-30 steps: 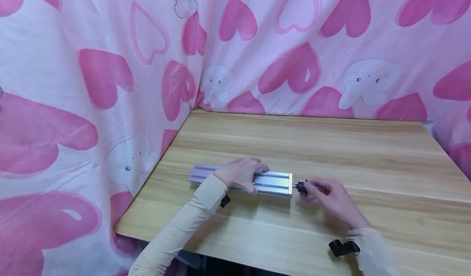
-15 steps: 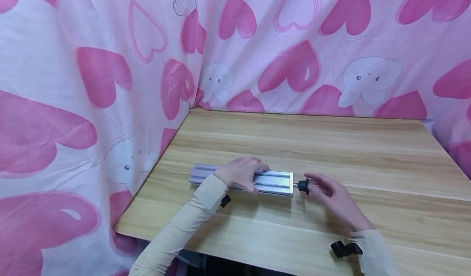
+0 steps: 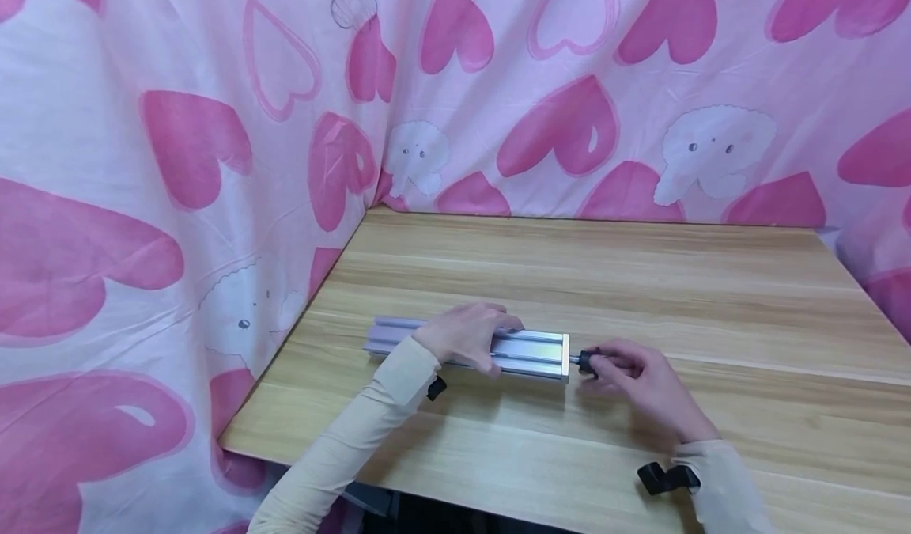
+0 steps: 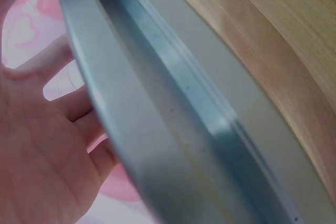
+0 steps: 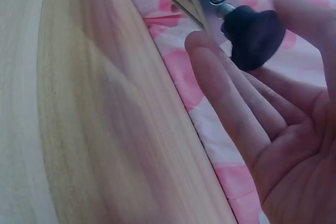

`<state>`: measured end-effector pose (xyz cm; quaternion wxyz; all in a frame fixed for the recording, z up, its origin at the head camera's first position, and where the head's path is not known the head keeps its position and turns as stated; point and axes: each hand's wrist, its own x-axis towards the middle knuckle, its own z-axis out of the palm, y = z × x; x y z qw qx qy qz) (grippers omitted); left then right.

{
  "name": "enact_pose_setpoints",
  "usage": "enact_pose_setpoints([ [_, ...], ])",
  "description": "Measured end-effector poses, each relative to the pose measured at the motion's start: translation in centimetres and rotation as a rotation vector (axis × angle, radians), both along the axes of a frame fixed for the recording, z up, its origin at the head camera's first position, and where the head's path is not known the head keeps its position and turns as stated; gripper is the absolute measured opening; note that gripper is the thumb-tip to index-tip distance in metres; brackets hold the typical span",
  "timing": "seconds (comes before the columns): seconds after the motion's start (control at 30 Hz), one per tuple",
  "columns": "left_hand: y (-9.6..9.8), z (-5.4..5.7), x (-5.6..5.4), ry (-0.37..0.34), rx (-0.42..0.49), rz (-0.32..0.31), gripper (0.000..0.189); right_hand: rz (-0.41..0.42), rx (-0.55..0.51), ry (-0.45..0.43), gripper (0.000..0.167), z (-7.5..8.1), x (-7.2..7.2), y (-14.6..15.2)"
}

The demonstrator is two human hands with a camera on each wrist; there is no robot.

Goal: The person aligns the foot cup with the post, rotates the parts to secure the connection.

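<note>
A silver aluminium extrusion point(image 3: 530, 350) with long grooves lies across the table, a pale plate on its right end. My left hand point(image 3: 466, 335) grips it from above, thumb on the near side and fingers over the far side. In the left wrist view the grooved extrusion point(image 4: 157, 98) runs past the palm and fingers point(image 4: 86, 108). A black knob point(image 3: 587, 361) on a short metal shaft sticks out of the end plate. My right hand point(image 3: 644, 384) pinches it with thumb and fingertips. The right wrist view shows the knob point(image 5: 257, 38), a screw in the plate beside it.
The wood-grain table point(image 3: 712, 297) stretches to the back and right. Pink and white curtains point(image 3: 555, 123) with hearts hang along its left and far edges. A black strap piece point(image 3: 667, 479) hangs at the right wrist.
My right fingers have loosened around the knob, spread, then closed on it again. The left hand has kept its hold; the extrusion has barely shifted.
</note>
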<state>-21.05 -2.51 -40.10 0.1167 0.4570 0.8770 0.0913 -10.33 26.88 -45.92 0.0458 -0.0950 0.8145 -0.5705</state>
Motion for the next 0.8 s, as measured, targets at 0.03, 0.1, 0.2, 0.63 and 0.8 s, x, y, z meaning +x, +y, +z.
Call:
enact_pose_setpoints([
  [0.03,0.0,0.1,0.0,0.001,0.002,-0.002,0.074,0.001,-0.004,-0.037,0.039,0.1,-0.1,-0.1],
  [0.1,0.1,0.1,0.1,0.005,0.004,-0.006,0.073,0.010,0.000,-0.100,0.047,0.4,-0.2,-0.2],
  [0.2,0.0,0.2,0.2,0.012,-0.001,-0.005,0.073,0.045,0.003,-0.185,0.063,0.8,-0.3,-0.4],
  [0.63,-0.2,0.1,0.1,0.008,-0.002,0.007,0.074,0.014,0.048,0.174,0.058,0.1,0.5,0.0],
  [0.8,-0.3,-0.1,0.0,0.010,-0.004,0.009,0.074,0.044,-0.043,0.269,0.067,-0.4,0.3,-0.4],
])
